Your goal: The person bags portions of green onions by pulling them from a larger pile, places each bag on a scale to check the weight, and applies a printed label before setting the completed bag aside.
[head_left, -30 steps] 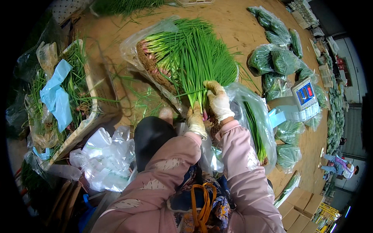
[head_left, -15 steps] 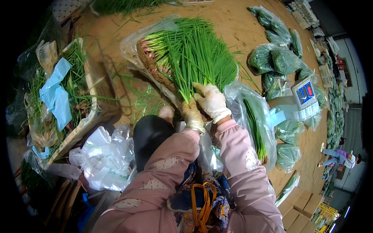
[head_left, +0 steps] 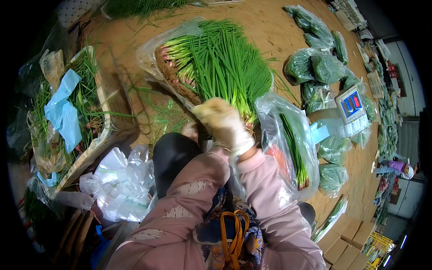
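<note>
A large pile of green onions [head_left: 234, 63] with pinkish bulbs and brown roots lies on clear plastic in front of me. My right hand [head_left: 225, 121], in a pale glove, is at the pile's near edge, its fingers smeared by motion. It crosses over my left hand, which is mostly hidden beneath it; only the left wrist shows. Beside the right hand, root ends of some green onions point toward me. Whether either hand holds any stalks cannot be made out. Just right of my hands lies an open clear plastic bag [head_left: 270, 112] with green onions inside.
At left stands a crate [head_left: 108, 108] of onion scraps with a torn blue plastic piece [head_left: 65, 110]. Crumpled clear bags [head_left: 119, 184] lie below it. On the right are a digital scale [head_left: 351, 105], filled bags [head_left: 328, 67] and cardboard boxes [head_left: 346, 238]. Another person [head_left: 400, 167] is far right.
My right hand has swung left across my left hand and let the stalks it was touching show. Both hands earlier pinched at stalk bases. The far person has moved slightly.
</note>
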Tool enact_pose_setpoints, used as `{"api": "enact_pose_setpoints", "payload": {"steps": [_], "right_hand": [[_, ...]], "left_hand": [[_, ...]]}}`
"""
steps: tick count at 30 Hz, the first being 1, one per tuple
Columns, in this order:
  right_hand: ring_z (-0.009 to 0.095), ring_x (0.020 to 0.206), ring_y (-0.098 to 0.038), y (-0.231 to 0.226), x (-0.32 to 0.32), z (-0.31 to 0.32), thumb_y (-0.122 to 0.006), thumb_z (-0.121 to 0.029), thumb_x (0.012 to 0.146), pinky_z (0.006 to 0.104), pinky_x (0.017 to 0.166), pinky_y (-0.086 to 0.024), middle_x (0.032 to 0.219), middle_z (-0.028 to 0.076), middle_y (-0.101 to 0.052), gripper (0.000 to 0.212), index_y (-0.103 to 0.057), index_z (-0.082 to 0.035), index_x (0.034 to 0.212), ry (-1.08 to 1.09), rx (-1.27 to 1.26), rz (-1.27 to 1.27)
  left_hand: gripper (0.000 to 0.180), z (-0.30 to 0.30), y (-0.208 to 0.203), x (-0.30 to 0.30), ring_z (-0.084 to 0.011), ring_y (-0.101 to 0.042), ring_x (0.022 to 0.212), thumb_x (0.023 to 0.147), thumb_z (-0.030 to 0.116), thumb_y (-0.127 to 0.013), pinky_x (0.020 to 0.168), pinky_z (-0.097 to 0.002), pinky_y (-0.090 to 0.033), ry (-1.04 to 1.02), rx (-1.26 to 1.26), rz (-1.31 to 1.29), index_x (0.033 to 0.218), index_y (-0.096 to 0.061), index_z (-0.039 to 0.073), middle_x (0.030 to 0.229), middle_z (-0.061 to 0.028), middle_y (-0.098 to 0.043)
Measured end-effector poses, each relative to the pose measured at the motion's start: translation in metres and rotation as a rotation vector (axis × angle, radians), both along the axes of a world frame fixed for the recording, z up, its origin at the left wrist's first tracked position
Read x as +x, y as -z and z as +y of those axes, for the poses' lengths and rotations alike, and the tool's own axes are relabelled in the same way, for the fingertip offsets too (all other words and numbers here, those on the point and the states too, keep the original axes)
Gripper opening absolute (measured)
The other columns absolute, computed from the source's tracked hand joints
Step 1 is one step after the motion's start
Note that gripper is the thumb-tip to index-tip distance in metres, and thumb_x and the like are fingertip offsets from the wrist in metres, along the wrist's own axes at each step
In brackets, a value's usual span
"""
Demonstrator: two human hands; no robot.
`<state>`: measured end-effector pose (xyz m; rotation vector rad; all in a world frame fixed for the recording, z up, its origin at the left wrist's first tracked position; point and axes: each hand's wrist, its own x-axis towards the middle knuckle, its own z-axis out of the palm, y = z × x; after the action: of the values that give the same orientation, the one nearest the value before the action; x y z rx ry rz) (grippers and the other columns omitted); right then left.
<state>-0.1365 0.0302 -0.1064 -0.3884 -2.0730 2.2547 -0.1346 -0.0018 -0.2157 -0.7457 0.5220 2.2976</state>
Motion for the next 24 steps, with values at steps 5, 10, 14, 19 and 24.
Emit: {"api": "enact_pose_setpoints", "payload": {"steps": [5, 10, 14, 19, 24], "right_hand": [[0.024, 0.076, -0.058, -0.019, 0.018, -0.094, -0.058, -0.016, 0.079, 0.0332, 0.065, -0.046, 0.084, 0.008, -0.061, 0.025, -0.059, -0.007, 0.102, -0.577, 0.454, 0.474], [0.016, 0.077, -0.059, -0.033, 0.049, -0.018, -0.06, -0.013, 0.082, 0.0265, 0.068, -0.047, 0.092, 0.008, -0.063, 0.022, -0.058, -0.004, 0.103, -0.01, 0.405, 0.202], [0.022, 0.094, -0.058, 0.031, 0.09, 0.073, -0.062, -0.037, 0.083, 0.0306, 0.083, -0.045, 0.105, 0.015, -0.06, 0.05, -0.053, 0.003, 0.112, 0.517, 0.454, -0.301], [0.031, 0.116, -0.048, 0.054, 0.056, 0.082, -0.063, -0.041, 0.079, 0.0326, 0.097, -0.037, 0.126, 0.023, -0.049, 0.078, -0.032, 0.007, 0.133, 0.307, 0.177, -0.361], [0.036, 0.112, -0.049, 0.025, 0.046, 0.059, -0.051, -0.016, 0.084, 0.0374, 0.088, -0.045, 0.128, 0.026, -0.044, 0.057, -0.032, 0.005, 0.134, -0.035, 1.51, -0.18]], "left_hand": [[0.027, -0.025, -0.016, 0.001, -0.0193, -0.055, 0.073, 0.094, 0.025, -0.043, 0.062, -0.0276, -0.047, 0.214, -0.122, 0.085, 0.107, -0.05, 0.002, 0.088, -0.0106, -0.056], [0.025, 0.019, 0.048, 0.009, -0.0199, -0.056, 0.073, 0.095, 0.023, -0.041, 0.058, -0.0277, -0.047, -0.025, -0.473, 0.119, 0.108, -0.049, 0.003, 0.089, -0.0108, -0.056], [0.024, 0.033, 0.077, 0.013, -0.0204, -0.057, 0.073, 0.096, 0.021, -0.039, 0.055, -0.0277, -0.047, -0.097, -0.543, 0.194, 0.109, -0.047, 0.003, 0.09, -0.0109, -0.056], [0.028, 0.038, -0.001, 0.026, -0.0175, -0.057, 0.076, 0.095, 0.03, -0.042, 0.061, -0.0289, -0.05, -0.089, -0.139, 0.206, 0.105, -0.052, 0.005, 0.092, -0.0095, -0.058], [0.053, 0.014, -0.035, 0.021, -0.0196, -0.052, 0.103, 0.091, 0.046, -0.046, 0.088, -0.0335, -0.044, 0.235, 0.153, 0.246, 0.126, -0.043, 0.006, 0.116, -0.0101, -0.054]]}}
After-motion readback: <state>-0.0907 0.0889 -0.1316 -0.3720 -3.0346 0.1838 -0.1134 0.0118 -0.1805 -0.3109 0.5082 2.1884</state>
